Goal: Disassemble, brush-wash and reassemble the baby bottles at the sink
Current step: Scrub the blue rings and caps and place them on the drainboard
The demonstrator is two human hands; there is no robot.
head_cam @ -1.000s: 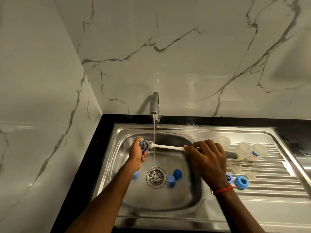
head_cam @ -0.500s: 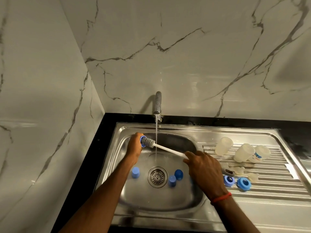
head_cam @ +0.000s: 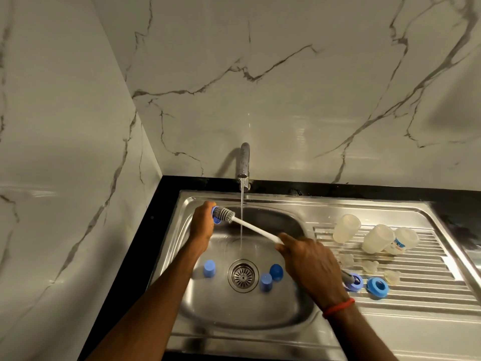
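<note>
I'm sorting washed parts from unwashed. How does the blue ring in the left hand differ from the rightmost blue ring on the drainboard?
The held ring, gripped by the left hand over the basin, faces sideways; the drainboard ring lies flat on the ridges, opening up. The held ring has the brush head pushed into it; the drainboard ring is empty and untouched. Both are blue and round.

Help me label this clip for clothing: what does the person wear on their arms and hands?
Both forearms are bare, with no sleeves in view. The left hand and right hand have no gloves. A thin red band circles the right wrist; the left wrist shows nothing worn.
</note>
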